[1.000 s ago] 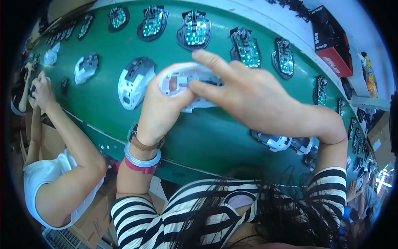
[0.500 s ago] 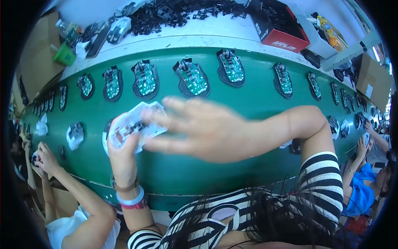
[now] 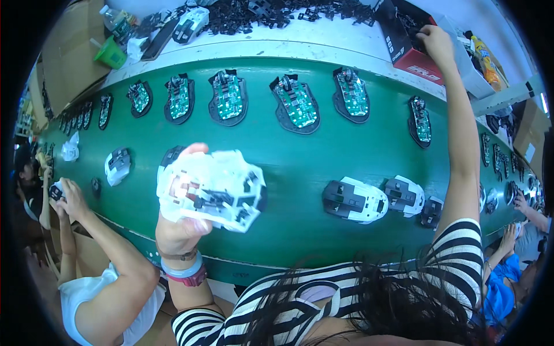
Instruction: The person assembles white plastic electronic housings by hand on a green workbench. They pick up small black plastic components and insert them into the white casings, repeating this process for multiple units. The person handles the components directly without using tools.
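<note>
My left hand [image 3: 182, 230] grips a white computer-mouse top shell [image 3: 231, 167] by its left end, with the thumb along its near edge. The shell's inner side faces up, showing black and reddish-brown parts within. My right hand [image 3: 438, 45] is stretched far to the right, at a black and red cardboard box [image 3: 416, 69] of small black parts. Its fingers are bent together at the box's opening; anything between them is hidden. Several mouse bases with green circuit boards [image 3: 300, 106] lie in a row along the green work surface [image 3: 277, 155].
To the right lie white and dark mouse shells [image 3: 369, 202]. Another shell [image 3: 118, 166] rests on the left. A pile of black parts [image 3: 231, 17] covers part of the white shelf, beside a green cup [image 3: 111, 55]. Co-workers' hands [image 3: 74, 199] are at both sides.
My right hand has left the shell and moved up and right to the box of black parts. My left hand, with the shell, shifted slightly right. The view has turned a little.
</note>
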